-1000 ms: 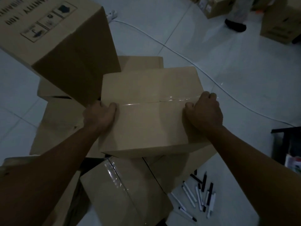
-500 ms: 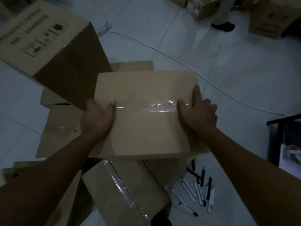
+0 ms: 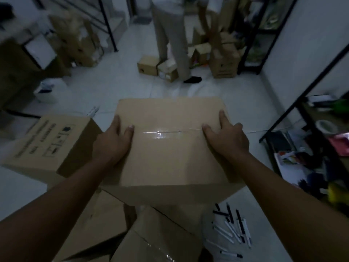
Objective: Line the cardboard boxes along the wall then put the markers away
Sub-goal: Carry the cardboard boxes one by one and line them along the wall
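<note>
In the middle of the head view, a taped cardboard box (image 3: 170,142) is held up between both hands, above a loose heap of other boxes. The left hand (image 3: 113,142) clasps its left edge, thumb on the top face and fingers wrapped over the side; the right hand (image 3: 226,140) does the same on the right edge, with the forefinger stretched forward along the top. A strip of clear tape (image 3: 162,132) runs between the two thumbs.

By my reading the task is at an early stage. No box can be seen lined against a wall: the printed carton (image 3: 49,146) lies tilted to the left, and at least two more flat-sided boxes (image 3: 105,229) lie jumbled under the arms. The markers (image 3: 232,227) are scattered on the floor at lower right, near the heap and apart from both hands, so putting them away looks wholly undone.

Much is hard to make out. The light is dim and the far half of the room is blurred. The fingers on the box's sides are hidden, as is its underside. The forearms cover part of the heap, so the box count is uncertain. A standing person (image 3: 170,40) is cut off at the waist. Where the markers belong cannot be told; the shelf (image 3: 309,140) at right holds only clutter I cannot identify.
</note>
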